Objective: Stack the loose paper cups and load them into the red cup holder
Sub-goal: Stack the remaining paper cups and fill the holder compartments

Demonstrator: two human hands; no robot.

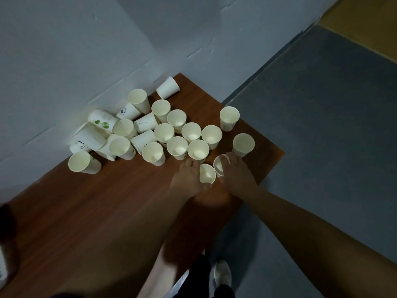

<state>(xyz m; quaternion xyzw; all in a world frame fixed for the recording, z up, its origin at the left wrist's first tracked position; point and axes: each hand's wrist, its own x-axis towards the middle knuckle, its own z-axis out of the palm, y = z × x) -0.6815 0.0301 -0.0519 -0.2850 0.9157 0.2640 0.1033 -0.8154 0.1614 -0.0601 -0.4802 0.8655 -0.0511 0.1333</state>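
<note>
Several loose paper cups [177,147] stand upright or lie tipped on a brown wooden table [90,211] set against the wall. My left hand [188,179] grips one upright cup [207,173] near the table's right edge. My right hand [237,175] grips a second cup [219,165] right beside it; the two cups nearly touch. Another upright cup [243,144] stands just beyond my right hand. A heap of tipped cups [101,123] lies at the back left by the wall. No red cup holder is in view.
The table's right edge [268,175] drops to a grey floor [322,136]. A white wall [86,50] runs behind the cups. My shoe [222,274] shows below the table edge. A dark object sits at the far left edge [5,244].
</note>
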